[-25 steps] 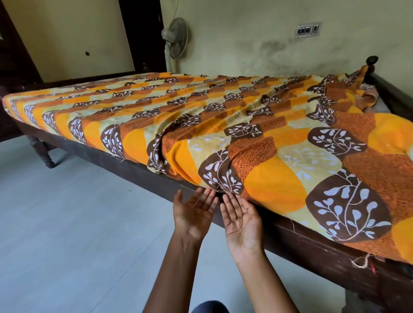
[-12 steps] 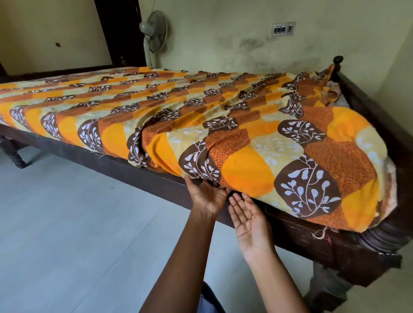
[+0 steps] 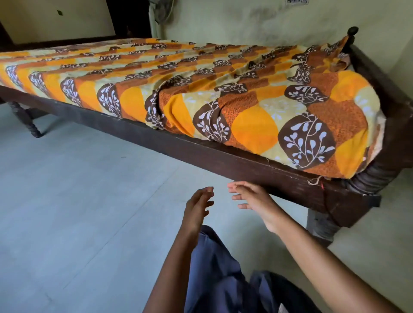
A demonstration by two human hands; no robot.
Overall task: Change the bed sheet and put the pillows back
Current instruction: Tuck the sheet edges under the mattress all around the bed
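Both hands are empty. Your left hand [image 3: 197, 206] and right hand [image 3: 252, 197] hang with fingers loose and spread at 6 o'clock, just below the side rail [image 3: 201, 154], touching neither wood nor cloth. The bed sheet [image 3: 223, 73] covers the mattress from 9 to 2 o'clock, and its near edge looks tucked along the rail. No pillows in view.

Risks, as I judge them:
- **Fold:** A fold [image 3: 156, 105] climbs from the near edge at 12 o'clock. Tuck on without pulling it flat and it likely gets locked in.
- **Far corner:** The bunched corner [image 3: 330, 55] at 1 o'clock sits against the knobbed bedpost [image 3: 352, 30]. A hard tug from your side could drag it loose or snag it on the post.
- **Threads:** Loose threads [image 3: 315, 179] hang off the rail at 3 o'clock, where your fingers or the hem could catch.
- **Near right corner:** Can't tell how well the tuck holds there.

Around:
- The grey floor [image 3: 78, 190] is at 8 o'clock.
- One turned bed leg [image 3: 26, 120] is at 9 o'clock and another leg [image 3: 321, 223] at 4 o'clock.
- A fan [image 3: 161, 11] stands at 12 o'clock by the wall, with a switch panel [image 3: 295, 1] at the top edge.
- Your blue trouser leg [image 3: 219, 268] sits at 6 o'clock, right under your hands.

In the way: the rail stands between your hands and the sheet edge. The wall looks close along the far side, so that edge means reaching across the bed.
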